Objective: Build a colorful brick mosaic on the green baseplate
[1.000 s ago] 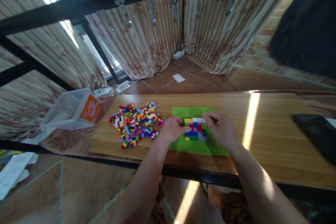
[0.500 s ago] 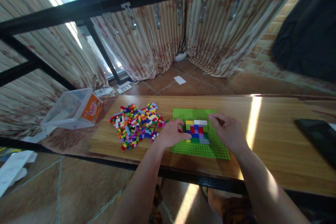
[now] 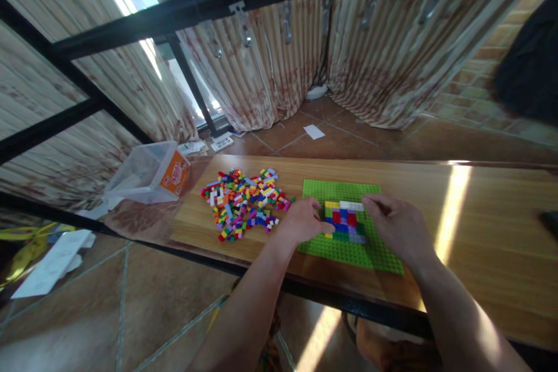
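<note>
A green studded baseplate lies on the table, with a patch of coloured toy bricks pressed onto its middle. Yellow, white, red, blue, green and lilac bricks make up the patch. At its left edge is my left hand, thumb and fingers apart, the thumb tip resting by the blue and yellow bricks. My right hand is closed in a pinch at the right end of the white brick in the back row. Anything between those fingertips is hidden.
A heap of loose mixed bricks spreads over the left part of the wooden table. Beyond its left end stands a clear plastic box with an orange label. A dark flat object lies at the far right. A black rail and curtains are behind.
The camera has turned left, so everything sits further right in view. My right fingertips have come slightly closer to the white brick. My left hand stays by the patch's left edge.
</note>
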{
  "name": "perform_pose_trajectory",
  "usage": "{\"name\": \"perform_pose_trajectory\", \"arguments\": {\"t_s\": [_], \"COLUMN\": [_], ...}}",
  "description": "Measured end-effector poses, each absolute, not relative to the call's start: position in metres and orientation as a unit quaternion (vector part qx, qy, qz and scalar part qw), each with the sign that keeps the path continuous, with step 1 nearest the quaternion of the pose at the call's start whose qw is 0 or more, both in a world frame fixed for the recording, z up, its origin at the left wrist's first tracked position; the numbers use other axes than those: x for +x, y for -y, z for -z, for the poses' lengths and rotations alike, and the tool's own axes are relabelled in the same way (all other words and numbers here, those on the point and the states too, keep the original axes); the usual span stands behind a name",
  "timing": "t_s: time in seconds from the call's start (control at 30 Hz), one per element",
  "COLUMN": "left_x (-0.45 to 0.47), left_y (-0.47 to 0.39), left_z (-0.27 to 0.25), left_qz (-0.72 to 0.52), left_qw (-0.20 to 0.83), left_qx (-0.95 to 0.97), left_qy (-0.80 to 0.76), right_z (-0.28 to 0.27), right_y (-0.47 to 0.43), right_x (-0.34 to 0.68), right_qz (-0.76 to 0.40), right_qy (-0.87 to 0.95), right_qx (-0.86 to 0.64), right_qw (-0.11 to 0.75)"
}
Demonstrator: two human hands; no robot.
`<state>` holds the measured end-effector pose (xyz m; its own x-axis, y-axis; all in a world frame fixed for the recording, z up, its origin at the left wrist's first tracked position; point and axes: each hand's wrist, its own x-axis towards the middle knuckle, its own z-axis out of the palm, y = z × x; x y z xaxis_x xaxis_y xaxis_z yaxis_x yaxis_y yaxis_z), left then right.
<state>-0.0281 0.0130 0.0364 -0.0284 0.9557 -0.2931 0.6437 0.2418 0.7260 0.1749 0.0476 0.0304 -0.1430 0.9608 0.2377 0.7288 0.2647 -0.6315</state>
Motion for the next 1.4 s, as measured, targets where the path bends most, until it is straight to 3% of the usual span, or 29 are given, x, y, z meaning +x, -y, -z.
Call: {"name": "perform_pose_trajectory", "arguments": {"t_s": [0.4,0.67,0.83,1.07,1.23,1.4], "left_x": [-0.031,-0.047,-0.076,-0.125,-0.164,-0.190], "left_y": [-0.007,-0.004,-0.006,-0.008,0.003,0.024], "left_z": [-0.031,-0.036,-0.041,-0.046,-0.051,-0.058], "left_qz": [-0.214,-0.232,-0.297,-0.345,-0.309,-0.227], "left_qw": [0.362,0.368,0.273,0.118,0.046,0.047], "left_qx": [0.613,0.656,0.632,0.492,0.402,0.337], "left_qy": [-0.668,-0.617,-0.661,-0.790,-0.861,-0.912], "right_z": [-0.024,-0.038,-0.038,-0.030,-0.031,-0.030], "right_y": [-0.049,-0.051,-0.054,-0.055,-0.057,-0.056], "right_x": [0.178,0.176,0.172,0.173,0.174,0.172], "right_qz": [-0.178,-0.189,-0.200,-0.182,-0.184,-0.192], "right_qy": [0.728,0.714,0.716,0.721,0.718,0.719], "right_qx": [-0.581,-0.620,-0.625,-0.612,-0.617,-0.616], "right_qw": [0.316,0.265,0.238,0.269,0.264,0.258]}}
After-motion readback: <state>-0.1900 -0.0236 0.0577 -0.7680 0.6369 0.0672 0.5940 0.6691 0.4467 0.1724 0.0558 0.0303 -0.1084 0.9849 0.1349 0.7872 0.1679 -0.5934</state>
